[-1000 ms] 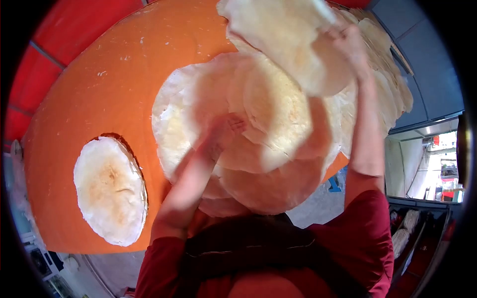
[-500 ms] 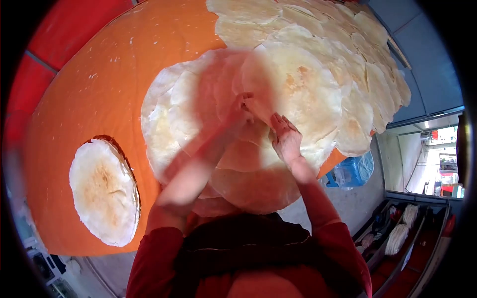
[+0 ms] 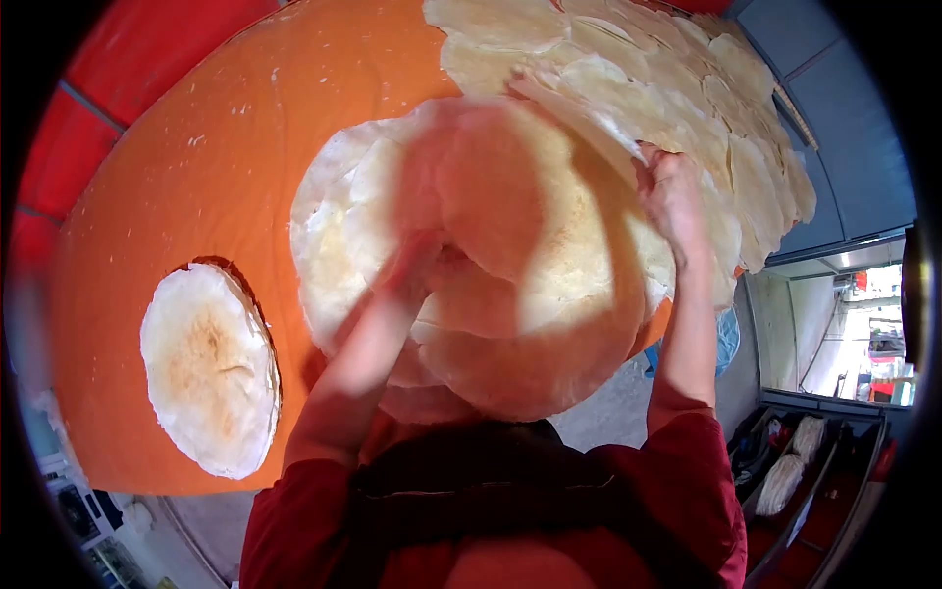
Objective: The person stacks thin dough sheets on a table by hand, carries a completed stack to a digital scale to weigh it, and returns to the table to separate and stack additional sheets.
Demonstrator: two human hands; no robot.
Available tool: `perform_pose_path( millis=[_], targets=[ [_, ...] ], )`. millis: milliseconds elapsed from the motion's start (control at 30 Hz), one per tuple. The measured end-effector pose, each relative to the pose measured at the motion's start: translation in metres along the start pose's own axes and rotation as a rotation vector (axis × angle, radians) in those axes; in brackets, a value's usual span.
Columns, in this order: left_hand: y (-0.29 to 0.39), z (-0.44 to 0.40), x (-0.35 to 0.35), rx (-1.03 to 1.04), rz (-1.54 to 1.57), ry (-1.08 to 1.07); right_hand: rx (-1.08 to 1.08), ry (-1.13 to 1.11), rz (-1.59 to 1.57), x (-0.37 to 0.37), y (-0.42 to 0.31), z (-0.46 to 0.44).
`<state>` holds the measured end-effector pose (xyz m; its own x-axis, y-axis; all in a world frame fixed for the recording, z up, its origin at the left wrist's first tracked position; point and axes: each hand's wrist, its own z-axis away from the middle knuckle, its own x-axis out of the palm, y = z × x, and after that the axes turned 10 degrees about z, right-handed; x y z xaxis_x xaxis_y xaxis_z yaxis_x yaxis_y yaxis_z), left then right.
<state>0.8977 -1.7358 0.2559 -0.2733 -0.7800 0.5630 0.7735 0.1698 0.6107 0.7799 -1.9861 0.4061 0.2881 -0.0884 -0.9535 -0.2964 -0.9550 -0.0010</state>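
Lifted flatbread [image 3: 579, 118]: thin, pale, at the far side of the central pile, seen nearly edge-on as a slanting band. Its near right end is in the right hand [image 3: 670, 191], fingers curled, pinching the rim. Left hand [image 3: 422, 260] is over the middle of the central pile [image 3: 569, 255], in reddish shade and blurred; cannot tell whether its fingers are spread or pinching, nor whether it touches the bread.

Pile: broad overlapping rounds, near edge close to the wearer's dark waist cloth [image 3: 481, 481]. Far right: a wide spread of overlapping rounds [image 3: 726, 137], browner toward the table's far edge. Left, well apart from the pile: a small neat stack [image 3: 211, 368], top round toasted in the middle. All lie on an orange tabletop [image 3: 226, 196]. Past its right edge, near side: blue plastic [image 3: 726, 339], partly hidden by the forearm.
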Motion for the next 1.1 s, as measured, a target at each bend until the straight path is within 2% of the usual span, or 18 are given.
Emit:
perform_pose_path(
  millis=[33,67,100,133,200,267,300,333,367,433,467,567,600,667,733,800,900,1100],
  targets=[
    [-0.002,0.0,0.005,-0.027,0.118,0.031,-0.12,0.044,0.175,-0.006,-0.011,-0.002],
    [-0.006,-0.006,0.003,0.017,0.064,-0.054,-0.173,0.236,-0.043,0.007,-0.035,0.009],
    [-0.018,-0.02,-0.005,0.06,0.013,-0.138,-0.115,0.124,-0.002,0.023,-0.059,0.023],
    [-0.027,-0.031,-0.011,0.104,-0.034,-0.217,-0.115,0.255,-0.187,0.065,-0.069,0.041],
    [-0.036,-0.042,-0.017,0.429,-0.484,-0.373,-0.268,0.121,0.042,0.132,-0.096,0.086],
    [-0.035,-0.024,-0.005,0.438,-0.368,-0.419,-0.157,0.221,-0.142,0.155,-0.108,0.106],
    [-0.02,0.006,0.021,0.292,-0.021,-0.395,-0.134,0.293,-0.148,0.153,-0.106,0.104],
    [-0.011,0.023,0.034,0.147,0.32,-0.37,-0.014,0.101,-0.206,0.145,-0.102,0.095],
    [-0.016,0.011,0.017,0.278,0.107,-0.239,0.109,-0.088,-0.261,0.138,-0.096,0.084],
    [-0.026,-0.02,-0.04,0.52,-0.323,0.028,-0.076,0.09,-0.186,0.162,-0.05,0.066],
    [-0.02,-0.006,-0.057,0.708,-0.338,0.189,0.037,0.024,-0.27,0.132,-0.045,0.048],
    [0.011,0.056,-0.095,0.396,-0.224,0.287,0.145,-0.059,-0.1,0.024,-0.051,0.01],
    [0.017,0.072,-0.098,0.209,-0.147,0.267,0.021,-0.014,-0.114,0.021,-0.058,0.014],
    [0.012,0.08,-0.085,0.108,0.101,0.225,-0.233,0.081,-0.139,0.019,-0.084,0.023],
    [0.01,0.076,-0.078,0.134,0.019,0.211,-0.278,0.02,-0.465,0.078,-0.108,0.057],
    [0.012,0.073,-0.069,0.158,0.053,0.133,-0.357,-0.157,-0.464,0.097,-0.146,0.095],
    [-0.002,0.052,-0.08,0.289,0.341,-0.215,-0.233,0.095,-0.306,0.121,-0.19,0.132],
    [0.025,0.078,-0.023,0.325,0.368,-0.295,-0.168,0.174,-0.5,0.078,-0.182,0.105]
  ],
)
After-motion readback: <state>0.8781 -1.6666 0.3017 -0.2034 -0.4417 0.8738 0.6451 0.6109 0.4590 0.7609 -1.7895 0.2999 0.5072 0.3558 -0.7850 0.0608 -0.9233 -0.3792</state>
